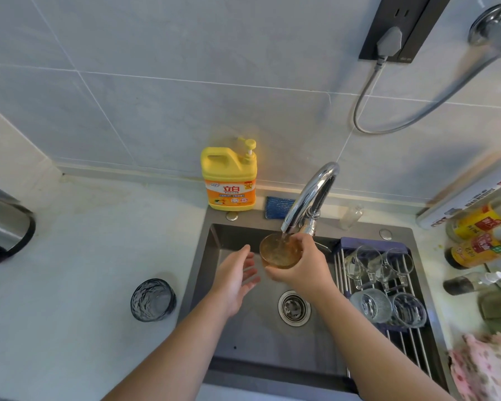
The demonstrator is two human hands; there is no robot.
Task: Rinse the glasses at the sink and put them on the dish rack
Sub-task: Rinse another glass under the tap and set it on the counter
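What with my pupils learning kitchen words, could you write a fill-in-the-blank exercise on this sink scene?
1. Water runs from the chrome ____ into the amber glass in the right hand.
2. The dark glass stands on the counter, ____ of the sink.
3. The dish rack holds ____ clear glasses.
4. The soap bottle is coloured ____.
Missing words: faucet, left, four, yellow.
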